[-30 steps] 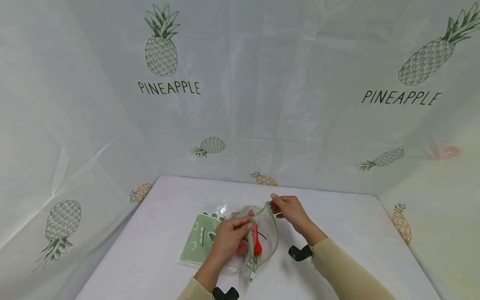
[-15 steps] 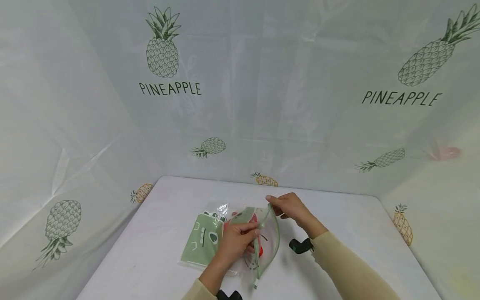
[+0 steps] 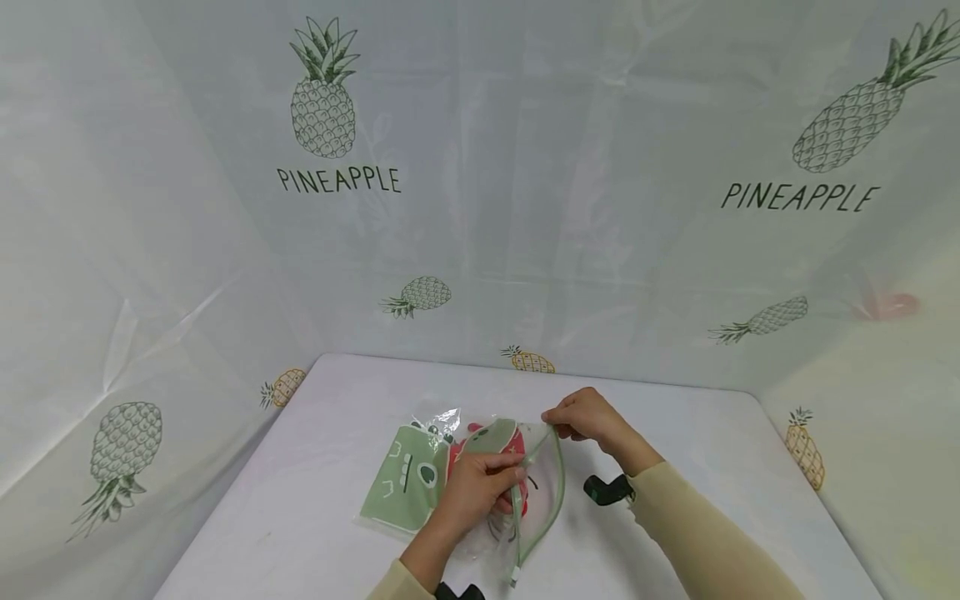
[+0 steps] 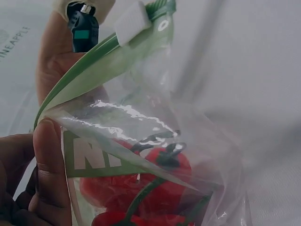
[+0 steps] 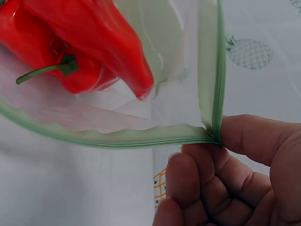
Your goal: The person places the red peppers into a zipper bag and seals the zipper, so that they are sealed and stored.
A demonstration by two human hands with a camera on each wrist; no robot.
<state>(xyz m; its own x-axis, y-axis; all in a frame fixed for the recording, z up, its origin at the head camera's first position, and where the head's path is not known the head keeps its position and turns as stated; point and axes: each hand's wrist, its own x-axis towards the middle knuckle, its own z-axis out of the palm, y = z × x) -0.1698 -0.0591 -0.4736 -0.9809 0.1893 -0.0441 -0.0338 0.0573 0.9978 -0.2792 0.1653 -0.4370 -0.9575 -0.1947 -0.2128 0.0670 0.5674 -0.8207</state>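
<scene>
A clear zip bag (image 3: 561,492) with a green rim and a white slider (image 4: 132,23) gapes toward the right. Red peppers (image 5: 103,37) with green stems lie inside, plain in both wrist views. My left hand (image 3: 472,492) pinches the near side of the rim between thumb and fingers. At the far corner of the mouth, where the two green strips meet, my right hand (image 3: 588,414) pinches the bag, its other fingers curled (image 5: 183,179). In the head view the left hand and the bag's wall mostly hide the peppers.
Left of the bag lies a flat green piece printed with a cartoon face (image 3: 405,487), under clear plastic. All of it is on a white table (image 3: 300,517), with pineapple-printed sheeting (image 3: 525,208) behind and at both sides. A dark wrist camera (image 3: 607,490) sits on the right wrist.
My left hand has shifted a little right and nearer along the rim. The right hand, earlier loose at the corner, now pinches it; the slider end has swung right, nearer to me.
</scene>
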